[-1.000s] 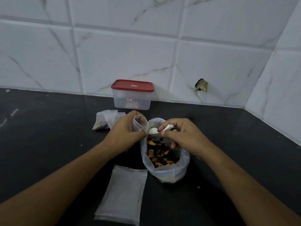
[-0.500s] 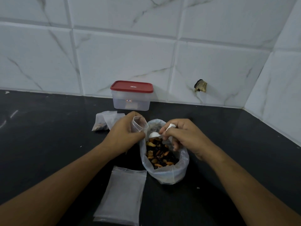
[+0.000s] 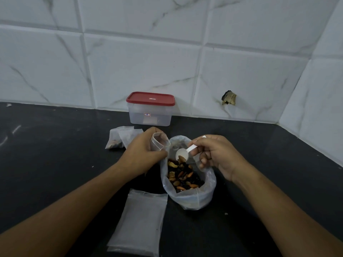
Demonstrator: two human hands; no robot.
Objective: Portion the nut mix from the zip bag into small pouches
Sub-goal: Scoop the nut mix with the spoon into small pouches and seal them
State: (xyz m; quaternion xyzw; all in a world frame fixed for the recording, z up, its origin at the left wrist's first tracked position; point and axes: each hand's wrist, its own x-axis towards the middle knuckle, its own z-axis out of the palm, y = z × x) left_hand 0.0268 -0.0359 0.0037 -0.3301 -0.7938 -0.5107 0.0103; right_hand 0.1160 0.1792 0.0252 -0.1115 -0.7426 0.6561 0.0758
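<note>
The right hand (image 3: pixel 217 156) is pinching a tilted white plastic scoop (image 3: pixel 182 153); the left hand (image 3: pixel 143 154), at nine o'clock, is gripping a clear pouch (image 3: pixel 157 142); nuts (image 3: pixel 181 158) risk sliding off.

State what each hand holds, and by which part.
The left hand grips a small clear pouch around its body, just below the open mouth. The right hand pinches a white scoop by its handle, nuts in its bowl.
</note>
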